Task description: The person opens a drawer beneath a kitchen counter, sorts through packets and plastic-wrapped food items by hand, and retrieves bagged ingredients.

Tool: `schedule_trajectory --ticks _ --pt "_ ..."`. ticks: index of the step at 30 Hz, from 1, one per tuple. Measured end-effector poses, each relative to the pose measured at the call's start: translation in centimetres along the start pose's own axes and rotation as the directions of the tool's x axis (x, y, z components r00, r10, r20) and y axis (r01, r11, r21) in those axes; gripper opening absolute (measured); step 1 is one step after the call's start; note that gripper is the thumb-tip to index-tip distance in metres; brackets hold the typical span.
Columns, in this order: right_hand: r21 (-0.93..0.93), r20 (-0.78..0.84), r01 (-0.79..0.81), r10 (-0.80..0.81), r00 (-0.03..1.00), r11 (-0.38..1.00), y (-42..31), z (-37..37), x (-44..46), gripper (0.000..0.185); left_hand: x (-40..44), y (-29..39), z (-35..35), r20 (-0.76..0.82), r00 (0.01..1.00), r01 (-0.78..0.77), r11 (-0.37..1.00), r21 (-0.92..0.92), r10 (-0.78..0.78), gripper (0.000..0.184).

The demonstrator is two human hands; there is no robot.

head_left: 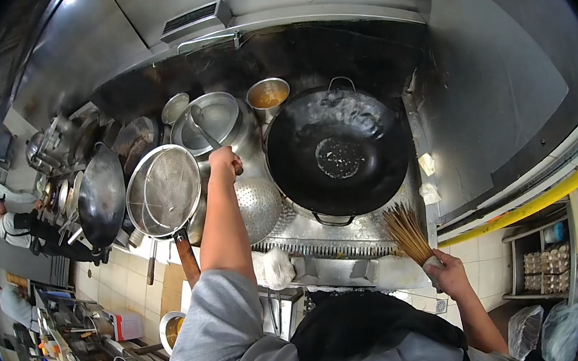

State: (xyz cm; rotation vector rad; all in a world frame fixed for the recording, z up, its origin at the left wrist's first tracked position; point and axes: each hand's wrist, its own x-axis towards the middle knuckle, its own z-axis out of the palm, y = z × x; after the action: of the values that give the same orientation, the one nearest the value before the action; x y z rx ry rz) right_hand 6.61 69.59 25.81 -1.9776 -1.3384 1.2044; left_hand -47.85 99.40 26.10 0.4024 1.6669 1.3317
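My left hand [225, 162] is closed around the handle of a ladle [198, 117], whose bowl is over a metal pot [245, 125] of clear liquid. Lower right, my right hand [448, 273] grips a bamboo wok brush [406, 230] by its wrapped end, bristles pointing up and left. Between the two hands sits a large black wok [295, 172] with a small foamy puddle of liquid at its bottom. The brush is outside the wok, near its lower right rim. A perforated strainer [258, 209] lies just below my left hand.
Left of my arm are a round mesh strainer [164, 187] with a wooden handle and another wok [101, 198]. A small pot of orange-brown liquid [269, 97] stands behind. A white cloth [275, 268] lies at the stove's front. A person [23, 228] stands far left.
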Motion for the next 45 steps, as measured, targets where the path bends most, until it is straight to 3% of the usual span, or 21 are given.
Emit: schedule_trajectory --ticks 1,2,3,5,9,14,17,21,24,28,37,39,41,43,45 --pt "0.020 0.004 -0.005 0.005 1.000 1.000 0.6 0.0 0.1 0.057 -0.1 0.6 0.1 0.084 0.996 0.037 0.979 -0.200 -0.021 0.024" --pt "0.043 0.008 -0.011 0.010 1.000 0.999 0.9 0.1 0.2 0.057 0.9 1.4 -1.0 0.380 0.913 0.361 0.731 -0.579 -0.150 0.029" --pt "0.056 0.004 -0.011 0.011 1.000 0.998 -0.2 0.0 -0.1 0.057 -0.1 2.3 -1.1 0.509 0.853 0.493 0.505 -0.708 -0.119 0.030" --pt "0.057 0.072 -0.173 0.169 0.983 0.983 -3.1 -0.6 -1.5 0.057 -1.0 2.9 -1.3 0.564 0.825 0.533 0.275 -0.800 0.043 0.029" --pt "0.106 0.012 -0.030 0.029 1.000 0.994 -0.4 -0.3 -0.6 0.056 -2.2 4.5 -0.3 0.612 0.777 0.563 0.272 -0.780 0.148 0.028" --pt "0.202 0.083 -0.137 0.122 0.989 0.970 -0.3 -0.7 -0.3 0.059 -4.6 6.1 0.7 0.657 0.734 0.614 0.245 -0.750 0.173 0.029" --pt "0.257 0.042 -0.031 0.021 0.999 0.966 1.8 -0.3 0.1 0.059 -6.7 7.0 2.4 0.671 0.726 0.622 0.273 -0.733 0.149 0.030" --pt "0.223 0.046 -0.085 0.076 0.996 0.971 0.7 -1.1 -1.0 0.053 -8.1 7.9 5.3 0.709 0.694 0.636 0.353 -0.686 0.127 0.032" --pt "0.247 0.071 -0.124 0.110 0.991 0.961 1.4 -1.2 -1.4 0.052 -9.5 9.4 8.0 0.783 0.614 0.700 0.392 -0.597 0.098 0.032" --pt "0.258 0.075 -0.099 0.082 0.994 0.961 3.3 -1.0 -1.9 0.056 -11.6 10.3 12.3 0.894 0.444 0.837 0.326 -0.439 0.064 0.030" --pt "0.306 0.102 -0.128 0.101 0.990 0.943 4.3 -1.3 -3.1 0.063 -18.4 8.7 21.9 0.958 0.258 0.918 0.341 -0.202 -0.126 0.026" --pt "0.246 0.027 -0.035 0.029 0.999 0.969 3.6 -1.7 -3.6 0.066 -19.7 7.5 23.6 0.952 0.259 0.914 0.359 -0.188 -0.162 0.026" --pt "0.297 0.048 -0.077 0.065 0.997 0.952 2.3 -2.5 -3.6 0.067 -20.5 6.2 24.9 0.946 0.278 0.902 0.384 -0.197 -0.169 0.026" --pt "0.209 -0.069 0.049 -0.035 0.997 0.977 1.7 -2.9 -2.8 0.066 -21.0 5.2 25.6 0.929 0.255 0.907 0.399 -0.134 -0.268 0.026" --pt "0.033 -0.205 0.181 -0.171 0.964 0.983 0.3 -3.4 -1.1 0.065 -20.9 4.1 26.1 0.951 0.179 0.924 0.374 -0.075 -0.252 0.025"
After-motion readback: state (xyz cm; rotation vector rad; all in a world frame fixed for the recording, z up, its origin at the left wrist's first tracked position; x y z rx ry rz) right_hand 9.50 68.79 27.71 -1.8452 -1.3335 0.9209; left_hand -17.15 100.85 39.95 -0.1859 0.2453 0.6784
